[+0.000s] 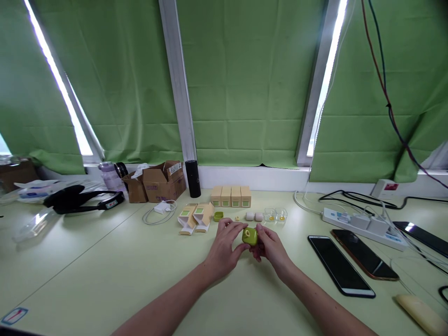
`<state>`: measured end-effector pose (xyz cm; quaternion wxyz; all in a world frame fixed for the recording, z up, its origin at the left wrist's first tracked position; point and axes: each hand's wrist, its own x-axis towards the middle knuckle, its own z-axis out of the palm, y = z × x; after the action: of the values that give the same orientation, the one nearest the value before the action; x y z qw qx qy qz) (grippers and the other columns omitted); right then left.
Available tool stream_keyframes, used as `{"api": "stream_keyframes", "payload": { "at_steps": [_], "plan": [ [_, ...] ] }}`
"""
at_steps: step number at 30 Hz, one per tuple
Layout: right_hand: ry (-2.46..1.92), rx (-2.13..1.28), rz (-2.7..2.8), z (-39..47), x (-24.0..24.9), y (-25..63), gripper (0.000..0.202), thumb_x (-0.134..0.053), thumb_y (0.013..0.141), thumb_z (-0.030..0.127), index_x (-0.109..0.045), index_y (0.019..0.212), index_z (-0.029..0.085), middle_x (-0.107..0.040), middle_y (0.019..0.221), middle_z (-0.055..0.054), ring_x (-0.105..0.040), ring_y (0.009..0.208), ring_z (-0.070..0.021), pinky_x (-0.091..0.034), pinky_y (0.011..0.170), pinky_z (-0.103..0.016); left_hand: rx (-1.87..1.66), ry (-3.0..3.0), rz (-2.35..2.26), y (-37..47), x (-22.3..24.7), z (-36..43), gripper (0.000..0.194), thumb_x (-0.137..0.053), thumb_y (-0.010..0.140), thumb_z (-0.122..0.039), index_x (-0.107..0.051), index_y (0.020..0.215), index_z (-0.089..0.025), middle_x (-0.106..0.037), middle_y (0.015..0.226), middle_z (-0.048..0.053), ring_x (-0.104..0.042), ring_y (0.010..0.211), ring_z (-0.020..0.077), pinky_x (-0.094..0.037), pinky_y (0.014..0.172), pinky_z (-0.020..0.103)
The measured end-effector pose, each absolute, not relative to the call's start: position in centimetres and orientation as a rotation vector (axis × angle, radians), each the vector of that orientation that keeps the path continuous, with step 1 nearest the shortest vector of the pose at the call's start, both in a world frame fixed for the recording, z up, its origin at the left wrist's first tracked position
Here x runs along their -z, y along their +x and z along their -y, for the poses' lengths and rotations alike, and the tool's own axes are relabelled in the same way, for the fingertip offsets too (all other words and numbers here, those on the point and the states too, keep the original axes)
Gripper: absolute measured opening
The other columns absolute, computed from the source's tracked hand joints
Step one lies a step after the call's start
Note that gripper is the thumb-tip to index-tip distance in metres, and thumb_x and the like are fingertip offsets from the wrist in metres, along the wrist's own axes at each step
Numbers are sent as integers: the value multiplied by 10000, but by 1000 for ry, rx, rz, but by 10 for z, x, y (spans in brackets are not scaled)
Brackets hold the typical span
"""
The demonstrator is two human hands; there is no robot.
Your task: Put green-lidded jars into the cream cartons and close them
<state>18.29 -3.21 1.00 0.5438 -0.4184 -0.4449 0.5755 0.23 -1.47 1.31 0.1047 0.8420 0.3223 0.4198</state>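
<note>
Between my hands is a small green rounded cube (pixel 249 236) with a pale yellow ring-like piece on its face; its exact kind does not show. My left hand (pixel 226 245) grips it from the left with thumb and fingers. From the right, my right hand (pixel 272 249) pinches it too. Just beyond lie a green square tray-like piece (pixel 218 216), a tiny yellow piece (pixel 237 218), two pale pink rounded pieces (pixel 249 216) and clear cups with yellow bits (pixel 269 215).
Several small cardboard boxes (pixel 226 196) stand in a row behind, with two opened cartons (pixel 203 216) to their left. A black cylinder (pixel 192 178) and a large cardboard box (pixel 164 181) are farther left. Two phones (pixel 341 265) and a power strip (pixel 364 227) lie at right.
</note>
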Motion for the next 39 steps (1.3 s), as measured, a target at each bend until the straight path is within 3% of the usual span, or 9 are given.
{"api": "stream_keyframes", "payload": {
  "at_steps": [6,15,20,23,27,32,39],
  "plan": [
    [-1005,-1392,1043,25,0,188,672,-694,696,843,-583,696,180,-642,514,-39,-530,368,-127,-364,356,-230,-1166,2383,-971,2,-15,15,551,-769,855,-179,-592,1366,-289,-674,1215,75,-503,1197,297,-496,1029,510],
    [-1097,-1279,1178,19,4,197,592,-663,778,746,-692,822,157,-660,550,-41,-507,402,-142,-359,409,-264,-1151,2053,-1057,5,-12,12,447,-800,755,-142,-695,1174,-260,-653,1128,54,-609,1096,255,-518,998,449],
    [-1351,-515,1519,11,11,212,240,-628,878,420,-753,965,234,-731,770,-47,-625,706,-234,-477,659,-364,-1184,1836,-1113,4,-9,3,458,-814,691,-150,-696,1127,-227,-691,1183,84,-635,1048,254,-516,907,413],
    [-1453,-95,1664,0,12,222,224,-603,885,284,-737,1062,249,-742,936,-77,-611,944,-307,-482,778,-425,-1225,1728,-1026,2,-7,-4,462,-829,675,-179,-674,1109,-208,-714,1163,92,-654,1025,245,-513,870,384],
    [-1557,274,1807,-20,8,229,309,-636,852,163,-725,1143,220,-693,1149,-139,-528,1106,-343,-424,938,-471,-1256,1622,-939,1,-4,-8,492,-840,637,-185,-625,1080,-196,-706,1172,91,-665,998,223,-510,858,355],
    [-1760,363,1912,-41,3,225,358,-653,832,142,-731,1174,209,-581,1345,-166,-409,1278,-366,-315,1041,-467,-1237,1590,-895,2,-6,-4,515,-819,632,-176,-579,1087,-207,-694,1184,90,-657,1040,235,-504,875,359],
    [-1726,249,1903,-52,4,219,242,-575,838,70,-772,899,197,-607,1271,-168,-391,1288,-346,-251,1068,-462,-1246,1611,-917,1,-6,-2,500,-810,663,-187,-569,1100,-215,-713,1151,79,-668,1031,236,-496,895,372]
  ]
}}
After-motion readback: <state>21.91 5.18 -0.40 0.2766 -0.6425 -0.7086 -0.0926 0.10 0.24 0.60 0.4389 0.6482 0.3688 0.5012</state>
